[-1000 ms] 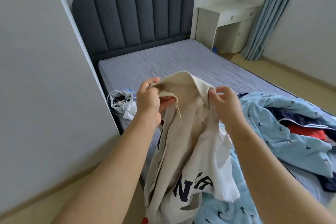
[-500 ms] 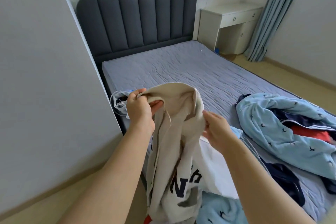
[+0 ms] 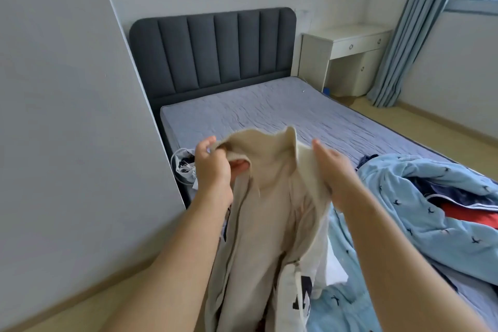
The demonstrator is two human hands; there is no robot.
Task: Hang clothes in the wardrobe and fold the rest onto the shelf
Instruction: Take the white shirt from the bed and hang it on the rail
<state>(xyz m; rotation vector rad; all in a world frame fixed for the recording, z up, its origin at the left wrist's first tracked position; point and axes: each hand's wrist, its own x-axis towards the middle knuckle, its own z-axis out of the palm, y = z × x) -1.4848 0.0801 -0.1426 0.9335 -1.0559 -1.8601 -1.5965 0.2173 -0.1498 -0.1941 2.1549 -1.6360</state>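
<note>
Beige cloth hangs between my two hands. The beige jacket (image 3: 269, 210) is held up by its ribbed collar over the near left corner of the bed (image 3: 269, 110), and its body drops between my forearms past the bottom of view.

My left hand (image 3: 213, 170) is raised with its back toward me. Its fingers (image 3: 208, 143) are curled tight and pinch the left end of the collar. My right hand (image 3: 334, 172) is at about the same height, a little to the right. Its fingers (image 3: 318, 147) are stretched nearly straight, pointing up and away along the cream ribbed edge, which runs under my palm. That hand holds the edge up, though its thumb is hidden behind the cloth. Both forearms reach forward, well apart.

A white panel (image 3: 67, 116) stands close on my left, its edge just beside my left hand. A small crumpled bag (image 3: 183, 164) shows behind that hand, by the side of the bed. On my right a heap of blue bird-print clothing (image 3: 417, 197), with something red (image 3: 469, 217) inside it, lies on the bed and comes right up beside the jacket's lower part. Beyond the collar the grey mattress runs flat to the dark headboard (image 3: 215, 48). Pale floor (image 3: 94, 304) shows at lower left.
</note>
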